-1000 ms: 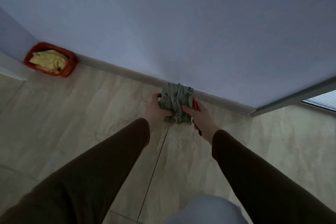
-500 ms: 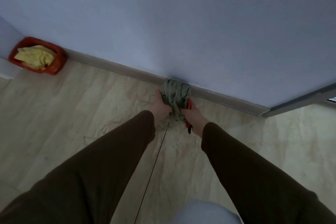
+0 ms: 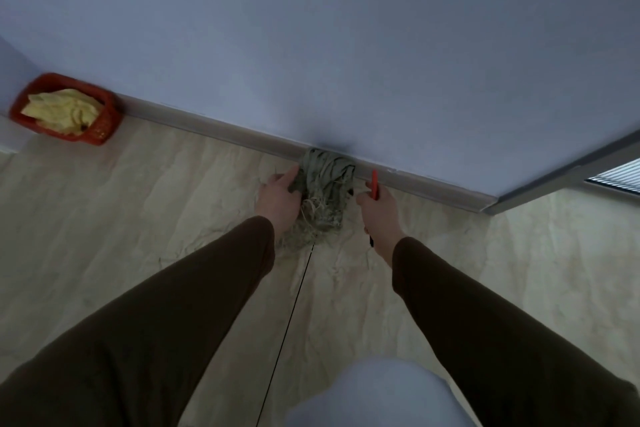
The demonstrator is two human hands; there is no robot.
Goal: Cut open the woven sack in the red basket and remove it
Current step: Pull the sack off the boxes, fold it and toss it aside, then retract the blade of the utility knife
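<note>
A crumpled grey-green woven sack (image 3: 325, 191) with frayed fibres lies on the floor against the skirting board. My left hand (image 3: 280, 201) grips its left side. My right hand (image 3: 379, 215) is just right of the sack, apart from it, and holds a red-handled cutting tool (image 3: 374, 184) whose red end sticks up past the fingers. The red basket (image 3: 100, 128) stands far to the left by the wall, with yellow crumpled material (image 3: 62, 109) in it.
The floor is pale marble-pattern tile with a dark joint line (image 3: 294, 305) running toward me. A grey skirting board (image 3: 207, 121) runs along the wall. A window frame (image 3: 588, 163) and blinds sit at the right. My knee (image 3: 363, 395) shows at the bottom.
The sack has gone down onto the floor by the wall. My right hand has let go of it and moved right with the red tool; my left hand still holds it.
</note>
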